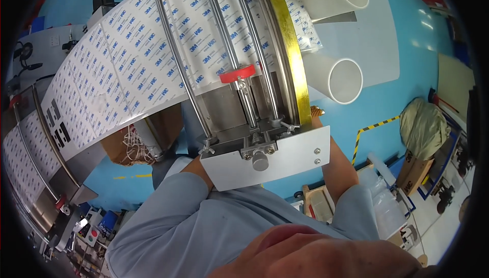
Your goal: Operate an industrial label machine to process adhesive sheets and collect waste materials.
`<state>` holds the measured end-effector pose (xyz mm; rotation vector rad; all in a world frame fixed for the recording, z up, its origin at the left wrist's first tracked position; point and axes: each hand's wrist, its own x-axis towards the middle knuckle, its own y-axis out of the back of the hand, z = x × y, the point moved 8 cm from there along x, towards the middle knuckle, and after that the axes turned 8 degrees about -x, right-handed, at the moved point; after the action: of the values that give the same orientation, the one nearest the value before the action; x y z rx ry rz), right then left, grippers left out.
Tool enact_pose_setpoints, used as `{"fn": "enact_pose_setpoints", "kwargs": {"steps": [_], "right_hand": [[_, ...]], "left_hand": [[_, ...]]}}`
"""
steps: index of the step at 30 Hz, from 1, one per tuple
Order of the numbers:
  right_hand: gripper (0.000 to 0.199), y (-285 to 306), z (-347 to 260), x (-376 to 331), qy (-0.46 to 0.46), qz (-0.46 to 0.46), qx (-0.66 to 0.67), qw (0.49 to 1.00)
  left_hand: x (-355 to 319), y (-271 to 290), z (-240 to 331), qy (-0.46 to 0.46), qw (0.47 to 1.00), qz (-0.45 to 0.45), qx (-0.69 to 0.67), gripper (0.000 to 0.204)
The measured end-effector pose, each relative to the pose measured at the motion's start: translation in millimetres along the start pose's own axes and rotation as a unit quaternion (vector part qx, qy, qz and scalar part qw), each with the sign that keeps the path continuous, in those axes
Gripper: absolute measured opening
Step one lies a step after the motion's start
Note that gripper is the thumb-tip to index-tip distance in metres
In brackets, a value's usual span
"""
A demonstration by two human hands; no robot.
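Observation:
A wide printed liner sheet [132, 54], white with blue marks, runs across a machine under several steel rods [221, 18]. On the middle rod sits a red ring [237, 73]. A pale metal end plate [267, 161] with a round knob [260, 160] stands in front of my body. My left forearm [199, 171] passes behind this plate, which hides the hand. Past the plate's right end rises my right forearm [340, 171]. A bit of my right hand [316, 122] shows beside a brass threaded piece [317, 111] and the yellow curved bar [296, 59]; its fingers are hidden.
Two white hollow tubes [346, 81] lie right of the yellow bar over a pale sheet [377, 44]. A cardboard box [119, 148] with tangled strips is below the liner. Black-yellow tape [377, 125] marks the blue floor, near a covered bundle [425, 128].

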<state>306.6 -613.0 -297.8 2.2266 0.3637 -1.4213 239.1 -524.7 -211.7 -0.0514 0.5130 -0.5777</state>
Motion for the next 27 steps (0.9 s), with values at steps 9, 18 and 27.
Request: {"fn": "enact_pose_setpoints", "kwargs": {"steps": [9, 18, 27], "right_hand": [[0.005, -10, 19, 24, -0.037, -0.057, 0.109, 0.992], [0.004, -2, 13, 23, -0.026, -0.011, -0.029, 0.999], [0.008, -5, 9, 15, -0.072, -0.039, -0.009, 0.997]], "left_hand": [[-6, -5, -1, 0.011, 1.0, -0.006, -0.011, 0.029], [-9, -9, -1, 0.015, 1.0, -0.009, -0.008, 0.03], [-10, -14, -3, 0.017, 1.0, -0.015, -0.01, 0.03]]}}
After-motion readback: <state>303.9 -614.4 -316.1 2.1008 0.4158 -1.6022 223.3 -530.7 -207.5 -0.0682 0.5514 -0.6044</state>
